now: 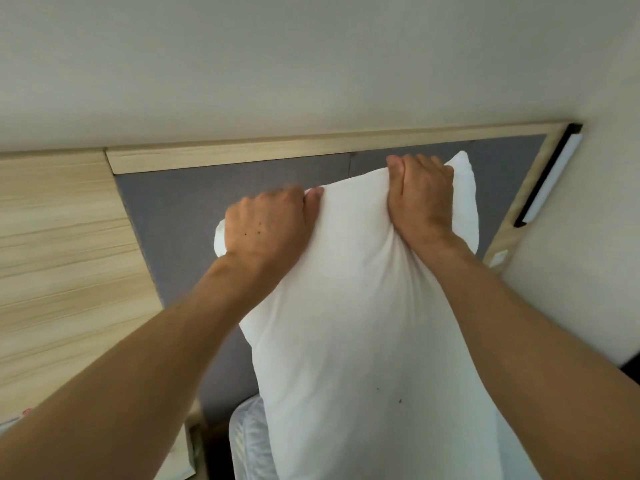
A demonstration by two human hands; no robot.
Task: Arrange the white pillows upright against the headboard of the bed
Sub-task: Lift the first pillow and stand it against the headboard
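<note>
A white pillow stands upright in front of the grey padded headboard, which has a light wooden frame. My left hand grips the pillow's top edge near its left corner. My right hand grips the top edge near its right corner. Both hands have fingers curled over the far side of the pillow, hidden from me. The pillow's bottom end is out of view below the frame. I cannot tell whether the pillow touches the headboard.
A light wood wall panel flanks the headboard on the left. A white bar lamp in a black mount sits on the headboard's right edge. White bedding shows at the lower middle. A white wall fills the upper part.
</note>
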